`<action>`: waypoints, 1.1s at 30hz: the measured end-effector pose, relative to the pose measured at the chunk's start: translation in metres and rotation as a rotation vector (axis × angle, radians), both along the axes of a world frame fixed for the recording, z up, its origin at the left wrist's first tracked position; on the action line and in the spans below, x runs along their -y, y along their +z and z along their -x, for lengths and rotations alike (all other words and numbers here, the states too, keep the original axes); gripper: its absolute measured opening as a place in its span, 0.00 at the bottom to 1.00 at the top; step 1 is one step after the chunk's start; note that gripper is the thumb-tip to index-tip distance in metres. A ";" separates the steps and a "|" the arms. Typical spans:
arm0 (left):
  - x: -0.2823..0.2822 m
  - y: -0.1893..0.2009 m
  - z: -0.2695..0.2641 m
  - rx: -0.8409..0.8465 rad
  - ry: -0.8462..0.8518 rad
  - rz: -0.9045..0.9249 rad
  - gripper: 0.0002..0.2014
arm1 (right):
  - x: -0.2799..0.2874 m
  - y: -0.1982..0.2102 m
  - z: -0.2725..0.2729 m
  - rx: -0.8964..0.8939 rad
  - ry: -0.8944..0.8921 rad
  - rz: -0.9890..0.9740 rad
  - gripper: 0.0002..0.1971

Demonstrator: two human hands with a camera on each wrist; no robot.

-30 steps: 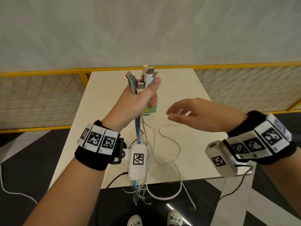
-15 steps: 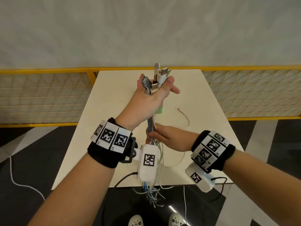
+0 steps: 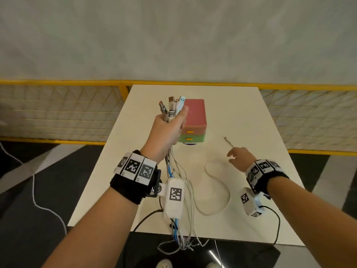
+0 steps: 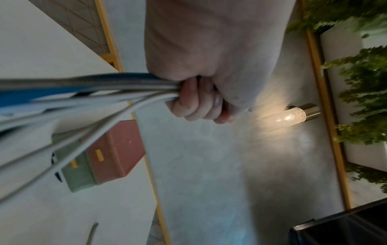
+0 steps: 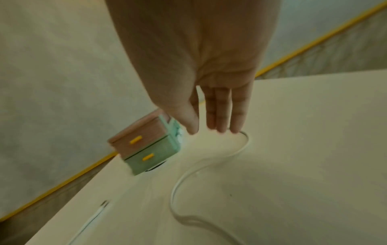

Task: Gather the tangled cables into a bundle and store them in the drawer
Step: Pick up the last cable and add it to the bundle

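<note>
My left hand (image 3: 170, 128) grips a bundle of cables (image 3: 172, 109) upright, plug ends sticking out above the fist and the white and blue strands (image 3: 177, 219) hanging past the table's near edge. In the left wrist view the fingers (image 4: 196, 102) curl round the cable strands (image 4: 83, 92). One white cable (image 3: 218, 192) lies looped on the table, its plug end (image 3: 228, 141) pointing away. My right hand (image 3: 239, 157) hovers over that cable with straight fingers (image 5: 220, 112), holding nothing. A small drawer box (image 3: 194, 120), pink over green with yellow handles, stands behind the left hand, both drawers closed.
The cream table (image 3: 251, 117) is small; its near edge lies just under my wrists. A yellow-framed mesh fence (image 3: 58, 109) runs behind and beside it. Dark floor with a loose white cord (image 3: 34, 190) lies to the left.
My right hand let go of the hanging strands under the left fist and moved right and forward to the loose cable on the table. The left hand stayed raised with the bundle.
</note>
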State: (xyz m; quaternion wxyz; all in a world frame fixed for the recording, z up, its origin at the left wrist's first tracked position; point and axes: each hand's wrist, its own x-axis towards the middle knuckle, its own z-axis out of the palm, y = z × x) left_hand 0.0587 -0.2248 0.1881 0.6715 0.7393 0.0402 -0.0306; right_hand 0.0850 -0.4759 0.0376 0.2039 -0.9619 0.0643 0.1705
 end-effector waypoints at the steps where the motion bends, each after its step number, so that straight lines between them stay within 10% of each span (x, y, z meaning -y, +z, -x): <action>1: 0.001 -0.004 -0.002 -0.011 0.000 -0.009 0.23 | 0.002 -0.007 -0.005 -0.027 -0.070 0.001 0.17; 10: 0.006 -0.022 -0.012 -0.057 0.014 -0.064 0.24 | -0.011 -0.040 -0.025 -0.210 -0.200 0.092 0.28; 16: 0.004 -0.029 -0.015 -0.056 0.031 -0.050 0.24 | -0.011 -0.047 -0.016 -0.061 -0.398 -0.062 0.08; 22: 0.007 -0.031 -0.014 -0.065 0.029 -0.044 0.24 | -0.010 -0.050 -0.005 -0.122 -0.449 -0.124 0.20; 26: 0.010 -0.031 -0.011 -0.067 0.010 -0.027 0.23 | -0.016 -0.041 0.000 -0.082 -0.358 -0.117 0.09; 33: 0.009 -0.042 -0.005 -0.115 0.118 0.040 0.21 | -0.054 0.026 0.033 0.317 -0.266 -0.907 0.03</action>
